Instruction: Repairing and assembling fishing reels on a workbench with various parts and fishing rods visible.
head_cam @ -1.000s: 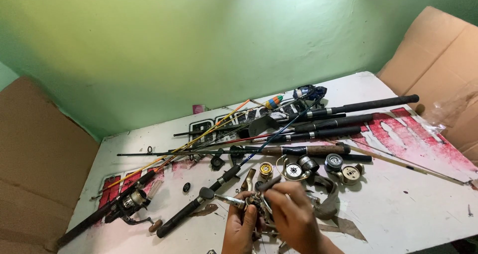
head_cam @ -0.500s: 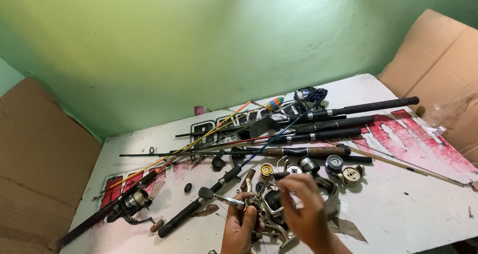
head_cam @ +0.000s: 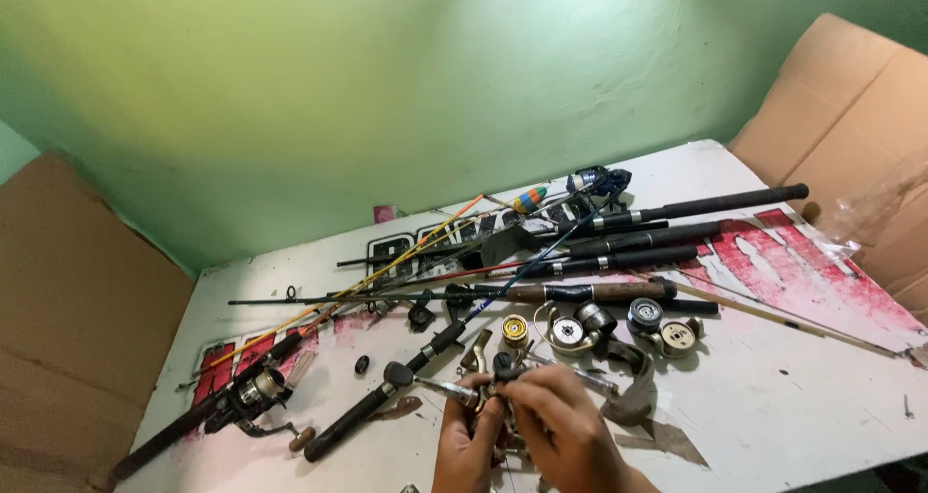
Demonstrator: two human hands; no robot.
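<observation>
Lying at the worktop's point(head_cam: 773, 406) left end is a black spinning reel on a rod point(head_cam: 246, 396). Right of it, at the near edge, the left hand point(head_cam: 469, 445) curls shut around a small metal reel part point(head_cam: 488, 387), while the right hand point(head_cam: 565, 430) pinches the same piece from above with bent fingers. Loose reel spools point(head_cam: 619, 324) sit beyond, and black fishing rods point(head_cam: 657, 232) stretch rightward.

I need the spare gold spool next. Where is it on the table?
In the head view, the gold spool lies near the table's middle, just beyond the left hand, left of the silver reel parts.
</observation>
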